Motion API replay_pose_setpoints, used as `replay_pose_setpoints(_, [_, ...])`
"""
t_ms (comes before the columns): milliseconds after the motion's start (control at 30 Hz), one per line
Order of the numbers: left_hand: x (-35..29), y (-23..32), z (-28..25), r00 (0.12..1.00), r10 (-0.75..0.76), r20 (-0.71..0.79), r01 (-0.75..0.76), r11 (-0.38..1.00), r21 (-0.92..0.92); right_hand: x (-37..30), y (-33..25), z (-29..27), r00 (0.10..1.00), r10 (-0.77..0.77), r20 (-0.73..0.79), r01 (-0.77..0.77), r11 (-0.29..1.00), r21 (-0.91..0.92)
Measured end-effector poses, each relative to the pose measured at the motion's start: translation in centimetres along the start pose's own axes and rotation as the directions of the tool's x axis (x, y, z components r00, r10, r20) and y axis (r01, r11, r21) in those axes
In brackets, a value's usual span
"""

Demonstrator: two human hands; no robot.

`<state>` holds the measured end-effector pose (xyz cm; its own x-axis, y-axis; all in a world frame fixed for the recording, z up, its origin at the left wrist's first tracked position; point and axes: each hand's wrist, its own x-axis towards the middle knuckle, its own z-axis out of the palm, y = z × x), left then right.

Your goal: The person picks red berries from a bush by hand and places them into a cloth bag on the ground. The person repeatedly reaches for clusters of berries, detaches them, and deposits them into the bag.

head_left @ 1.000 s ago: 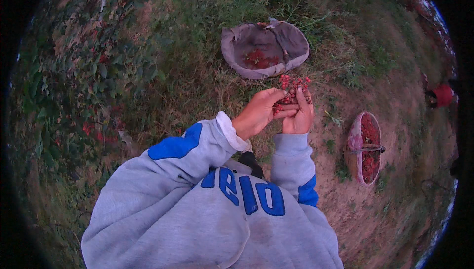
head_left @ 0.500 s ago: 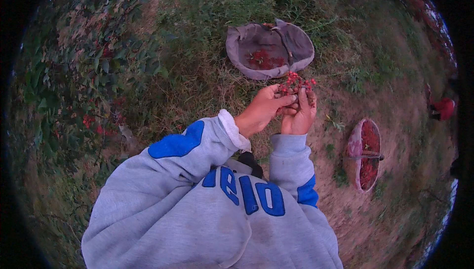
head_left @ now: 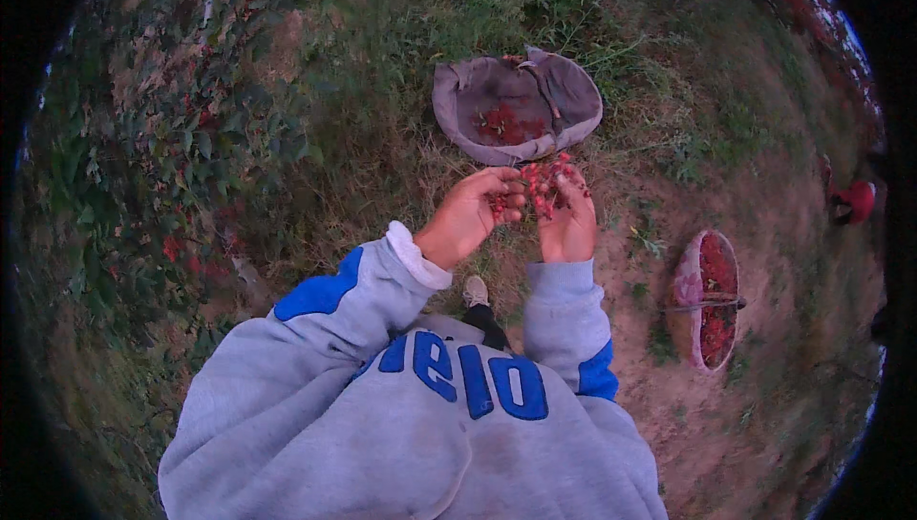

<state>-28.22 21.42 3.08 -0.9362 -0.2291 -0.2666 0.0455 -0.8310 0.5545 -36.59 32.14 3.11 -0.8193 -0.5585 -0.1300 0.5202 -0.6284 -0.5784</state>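
Observation:
In front of my chest, close to the near rim of a greyish cloth-lined basket (head_left: pixel 449 128), both my hands are raised. My right hand (head_left: pixel 571 224) pinches a cluster of small red berries (head_left: pixel 541 188) on thin stems. My left hand (head_left: pixel 463 214) is just to its left, its fingers curled round a few red berries (head_left: pixel 498 204) that show at the fingertips. A small gap separates the two hands. Inside the cloth-lined basket lies a patch of red berries (head_left: pixel 506 125), and its handle (head_left: pixel 551 90) crosses the right part.
A second basket (head_left: pixel 684 296) with a handle, filled with red berries, stands on bare soil to my right. Leafy bushes with red berries (head_left: pixel 172 248) grow on the left. At the far right edge is a red shape (head_left: pixel 855 201), possibly a person. My shoe (head_left: pixel 475 291) shows below.
My left hand has drawn away to the left and slightly down from the cluster, with berries in its fingers. My right hand has shifted a little left, and the cluster now hangs lower.

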Motion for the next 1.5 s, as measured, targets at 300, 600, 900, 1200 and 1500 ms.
replay_pose_setpoints(300, [0.0,4.0,1.8,1.000,0.003,-0.009,0.001,0.876,0.483,-1.7,-0.5,0.9,0.947,0.320,0.023,-0.281,0.862,-0.423])
replay_pose_setpoints(600, [1.0,3.9,3.3,0.901,-0.010,0.433,-0.433,0.036,0.901,-1.7,-1.7,-0.3,0.930,0.368,-0.019,-0.273,0.653,-0.707])
replay_pose_setpoints(900, [1.8,3.0,1.7,0.926,-0.029,0.376,-0.341,0.360,0.868,-2.5,-2.3,-0.1,0.926,0.378,-0.009,-0.284,0.679,-0.677])
replay_pose_setpoints(1200, [0.5,4.0,2.8,0.979,-0.101,0.175,-0.079,0.606,0.792,-2.5,-2.9,-0.7,0.938,0.342,-0.052,-0.280,0.662,-0.695])
replay_pose_setpoints(1500, [1.8,1.5,2.9,0.941,0.100,0.324,-0.338,0.209,0.918,-2.0,-2.5,-0.8,0.957,0.289,-0.039,-0.197,0.544,-0.815])
